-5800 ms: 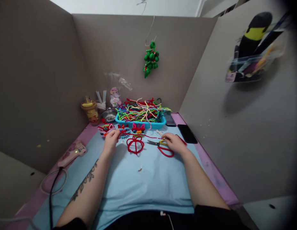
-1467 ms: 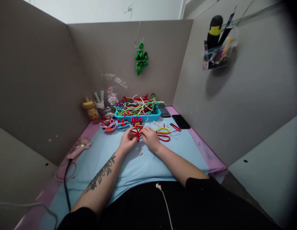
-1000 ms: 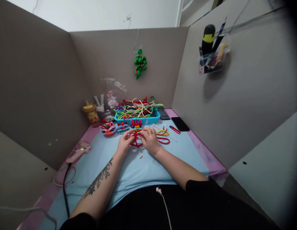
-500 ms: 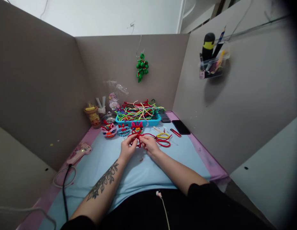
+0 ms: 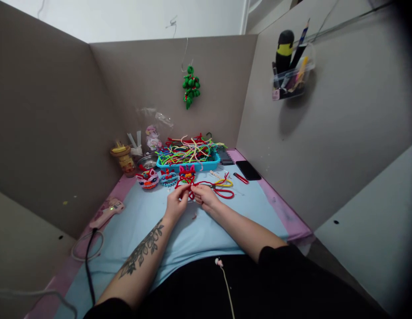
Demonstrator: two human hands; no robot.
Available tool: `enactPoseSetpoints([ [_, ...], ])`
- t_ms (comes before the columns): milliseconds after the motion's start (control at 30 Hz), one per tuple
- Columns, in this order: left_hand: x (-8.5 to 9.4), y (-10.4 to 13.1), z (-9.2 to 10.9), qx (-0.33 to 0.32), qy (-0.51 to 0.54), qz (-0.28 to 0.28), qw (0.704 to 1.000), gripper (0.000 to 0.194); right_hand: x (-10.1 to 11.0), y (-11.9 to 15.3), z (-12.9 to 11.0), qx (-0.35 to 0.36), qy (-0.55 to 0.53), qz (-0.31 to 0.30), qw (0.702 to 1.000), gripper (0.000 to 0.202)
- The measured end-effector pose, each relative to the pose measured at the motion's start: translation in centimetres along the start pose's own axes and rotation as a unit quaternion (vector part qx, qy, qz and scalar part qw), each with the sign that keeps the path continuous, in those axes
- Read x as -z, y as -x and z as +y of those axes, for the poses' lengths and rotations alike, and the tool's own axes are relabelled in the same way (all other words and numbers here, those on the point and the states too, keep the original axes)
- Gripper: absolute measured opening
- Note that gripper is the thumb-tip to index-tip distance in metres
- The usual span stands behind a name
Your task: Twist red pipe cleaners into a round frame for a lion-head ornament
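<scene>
My left hand (image 5: pixel 178 202) and my right hand (image 5: pixel 205 196) meet over the middle of the table. Both are closed in a pinch on a red cord (image 5: pixel 192 196), which loops above and below the fingertips; a strand of it trails off to the right. The fingers partly hide its knots. Just beyond the hands stands a red cord animal head (image 5: pixel 187 170), partly covered. Left of it are a blue one (image 5: pixel 169 178) and a pink-and-red one (image 5: pixel 148 179). Scissors (image 5: pixel 224 193) with red and yellow handles lie beside my right hand.
A blue tray (image 5: pixel 189 168) heaped with colourful cords stands at the back. A phone (image 5: pixel 248 170) and a red cutter (image 5: pixel 241 178) lie to the right. At the left are a cup (image 5: pixel 125 161), metal bowl (image 5: pixel 148 162) and pink corded device (image 5: pixel 108 212). Panels surround the table.
The whole view has shifted slightly, so things sit a little higher and further left. Both hands stay together on the red cord, with only small finger movements.
</scene>
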State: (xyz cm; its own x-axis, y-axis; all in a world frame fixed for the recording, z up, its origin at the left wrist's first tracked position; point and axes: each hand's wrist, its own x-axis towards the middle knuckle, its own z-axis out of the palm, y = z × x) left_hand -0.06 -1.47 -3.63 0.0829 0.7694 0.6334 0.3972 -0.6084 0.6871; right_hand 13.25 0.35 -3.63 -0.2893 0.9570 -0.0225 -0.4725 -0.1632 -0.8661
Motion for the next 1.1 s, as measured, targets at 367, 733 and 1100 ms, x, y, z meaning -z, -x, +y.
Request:
enactPoseSetpoints([
  [367, -0.1, -0.1, -0.6, 0.001, 0.001, 0.004, 1.0, 0.022, -0.1, 0.0, 0.2, 0.016, 0.036, 0.006, 0.999, 0.041],
  [733, -0.3, 0.0, -0.9, 0.025, 0.008, 0.013, 1.0, 0.02, -0.3, 0.2, 1.0, 0.09, 0.124, 0.093, 0.984, 0.032],
  [1100, -0.3, -0.1, -0.6, 0.041, 0.036, -0.002, 0.999, 0.024, -0.3, 0.2, 0.9, 0.081, 0.081, 0.07, 0.991, 0.037],
])
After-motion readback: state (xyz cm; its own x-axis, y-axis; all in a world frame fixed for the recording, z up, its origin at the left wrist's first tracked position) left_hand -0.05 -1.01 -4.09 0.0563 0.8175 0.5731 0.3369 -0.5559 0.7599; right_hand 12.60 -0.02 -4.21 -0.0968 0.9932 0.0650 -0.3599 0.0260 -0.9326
